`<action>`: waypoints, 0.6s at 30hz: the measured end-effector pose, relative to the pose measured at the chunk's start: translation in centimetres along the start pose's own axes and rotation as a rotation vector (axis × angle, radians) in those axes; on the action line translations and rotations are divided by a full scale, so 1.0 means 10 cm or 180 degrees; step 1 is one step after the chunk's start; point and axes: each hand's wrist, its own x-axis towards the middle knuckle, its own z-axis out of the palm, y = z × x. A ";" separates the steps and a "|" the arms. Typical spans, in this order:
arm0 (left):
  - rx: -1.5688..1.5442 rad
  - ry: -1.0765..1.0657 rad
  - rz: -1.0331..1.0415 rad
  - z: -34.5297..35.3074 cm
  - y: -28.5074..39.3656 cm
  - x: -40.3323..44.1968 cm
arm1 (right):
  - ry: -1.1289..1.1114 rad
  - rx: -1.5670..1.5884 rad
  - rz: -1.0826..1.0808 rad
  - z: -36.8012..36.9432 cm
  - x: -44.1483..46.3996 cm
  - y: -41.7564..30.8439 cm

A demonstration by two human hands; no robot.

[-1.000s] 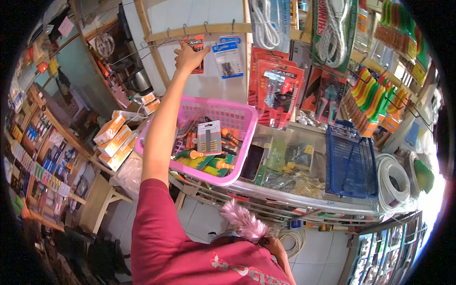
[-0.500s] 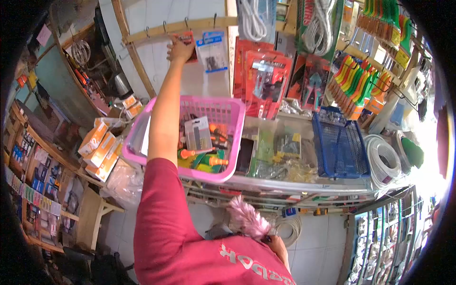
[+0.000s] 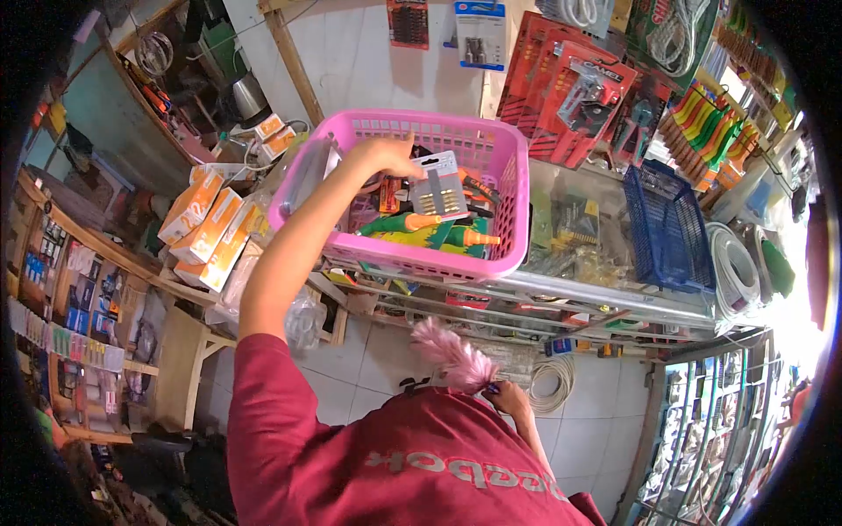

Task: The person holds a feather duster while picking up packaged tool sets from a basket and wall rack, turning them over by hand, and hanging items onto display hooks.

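My left hand is inside the pink basket, beside the upper left edge of a carded pack of brass-coloured bits. Its visible fingers are apart, and some are hidden. Under and around the pack lie green-and-yellow packages with orange nozzles and orange-and-black tools. Low in the view, in front of the red shirt, my right hand is closed round the handle end of a fluffy pink duster.
Carded tools hang behind the glass counter. A blue basket and coiled white cable are at the right. Orange-and-white boxes are stacked left of the pink basket. A red card hangs above.
My left hand has left the hanging red card and come down into the pink basket. The card still hangs. The view has shifted, and my right hand still holds the duster.
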 end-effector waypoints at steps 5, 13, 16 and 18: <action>-0.1209 0.0112 -0.0447 0.59 -0.45 0.33 | 0.0064 0.0029 -0.0301 0.20 -0.08 -0.46; -0.1250 0.0542 -0.0750 1.01 -0.66 0.85 | 0.1371 0.1850 -0.0513 1.05 -0.38 -0.83; -0.1436 0.0684 -0.0725 0.87 -0.57 0.62 | 0.2093 0.4068 -0.0333 1.02 -0.55 -1.42; -0.1634 0.0753 -0.0681 0.84 -0.55 0.58 | 0.2914 0.4301 -0.0307 0.98 -0.49 -1.63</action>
